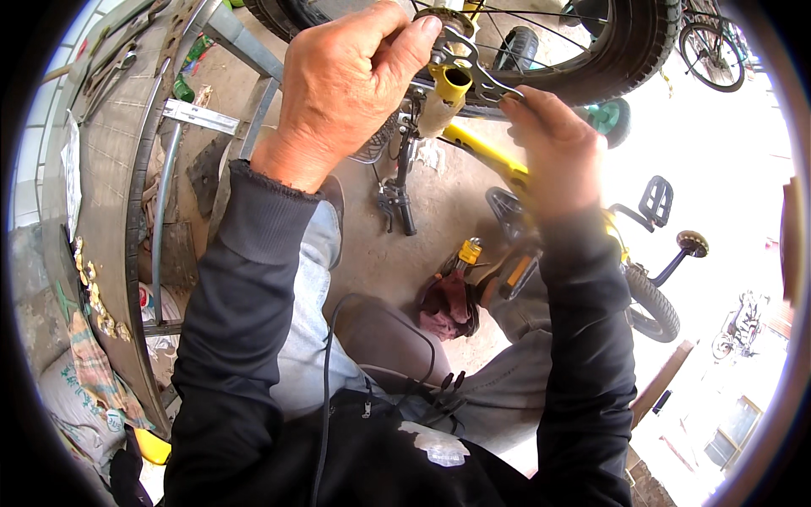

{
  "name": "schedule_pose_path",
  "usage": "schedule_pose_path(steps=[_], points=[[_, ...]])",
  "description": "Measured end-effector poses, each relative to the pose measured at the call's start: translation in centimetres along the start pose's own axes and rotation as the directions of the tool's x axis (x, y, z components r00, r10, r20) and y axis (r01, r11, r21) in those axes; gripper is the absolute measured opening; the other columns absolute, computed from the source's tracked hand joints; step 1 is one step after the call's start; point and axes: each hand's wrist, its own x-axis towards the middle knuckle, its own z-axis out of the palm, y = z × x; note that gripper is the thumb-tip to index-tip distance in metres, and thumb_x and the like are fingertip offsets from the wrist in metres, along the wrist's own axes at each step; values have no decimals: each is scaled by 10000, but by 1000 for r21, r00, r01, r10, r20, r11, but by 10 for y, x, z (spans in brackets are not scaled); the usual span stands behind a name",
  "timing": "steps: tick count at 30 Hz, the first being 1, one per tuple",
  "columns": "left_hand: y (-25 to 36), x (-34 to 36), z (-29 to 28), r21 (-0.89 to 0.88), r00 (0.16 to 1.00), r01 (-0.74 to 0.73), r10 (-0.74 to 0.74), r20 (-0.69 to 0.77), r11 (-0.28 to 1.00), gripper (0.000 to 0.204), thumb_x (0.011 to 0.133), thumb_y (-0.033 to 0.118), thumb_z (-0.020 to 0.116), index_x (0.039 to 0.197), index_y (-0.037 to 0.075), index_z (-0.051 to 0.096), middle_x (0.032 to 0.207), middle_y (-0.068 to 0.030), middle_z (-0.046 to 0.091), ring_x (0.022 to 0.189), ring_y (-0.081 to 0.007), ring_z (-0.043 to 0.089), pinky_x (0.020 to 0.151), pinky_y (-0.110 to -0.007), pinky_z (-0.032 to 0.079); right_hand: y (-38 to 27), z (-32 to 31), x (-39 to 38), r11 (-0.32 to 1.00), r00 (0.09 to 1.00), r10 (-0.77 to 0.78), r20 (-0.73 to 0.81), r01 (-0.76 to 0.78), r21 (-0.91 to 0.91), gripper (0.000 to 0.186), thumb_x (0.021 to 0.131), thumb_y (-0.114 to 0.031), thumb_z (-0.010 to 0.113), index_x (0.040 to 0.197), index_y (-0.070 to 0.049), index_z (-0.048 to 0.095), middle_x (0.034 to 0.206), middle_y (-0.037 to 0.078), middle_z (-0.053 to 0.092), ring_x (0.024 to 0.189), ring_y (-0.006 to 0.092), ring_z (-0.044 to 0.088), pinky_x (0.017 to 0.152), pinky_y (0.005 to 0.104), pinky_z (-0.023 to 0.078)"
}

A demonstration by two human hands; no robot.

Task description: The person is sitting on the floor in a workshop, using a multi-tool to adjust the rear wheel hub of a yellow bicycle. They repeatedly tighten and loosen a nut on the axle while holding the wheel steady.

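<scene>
My left hand (346,80) is closed at the hub of a bicycle wheel with a black tyre (646,63). Its thumb presses beside a round metal part (452,19), and what its fingers grip is hidden. A flat metal bicycle spanner (483,78) runs from the hub area toward the right. My right hand (559,139), somewhat blurred, pinches the far end of it. Just below the spanner shows the open end of a yellow frame tube (454,80). A yellow bar (486,152) of the frame slants down to the right behind my right wrist.
Handlebar parts with a brake lever (397,203) hang below the wheel. On the ground lie a yellow-handled tool (469,251) and a dark red cloth (448,306). A metal-framed bench (106,182) stands at my left. Pedal (656,201) and small wheel (652,304) are at right.
</scene>
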Motion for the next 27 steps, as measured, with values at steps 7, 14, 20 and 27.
schedule_pose_path(steps=[7,14,20,27], points=[[4,-6,3,-147,960,281,-277,48,948,269,945,246,578,782,33,600,569,23,508,523,-34,472,485,-202,407,1,-8,6,998,998,-54,-44,54,11,170,770,-101,740,915,-28,692,778,108,683,675,156,664,624,255,510],[2,-10,0,-376,860,509,-471,196,774,291,935,297,572,823,34,622,611,1,584,523,-54,547,486,-198,448,-16,-18,10,998,993,-56,-106,58,21,169,778,-100,750,910,-12,692,753,73,683,675,100,641,641,232,510],[5,-16,0,-530,739,663,-576,350,529,370,944,375,501,901,25,615,682,-34,616,554,-97,587,514,-224,482,-23,-24,11,952,986,-49,-158,94,290,203,793,-68,745,973,1,681,786,35,670,725,67,606,680,199,488],[0,-21,-2,-538,618,770,-612,493,344,377,959,384,450,953,34,591,750,-41,629,614,-129,597,564,-268,496,-43,-25,16,907,983,-144,-114,177,381,232,824,-29,700,1052,-7,662,826,40,667,728,64,595,676,191,474]])
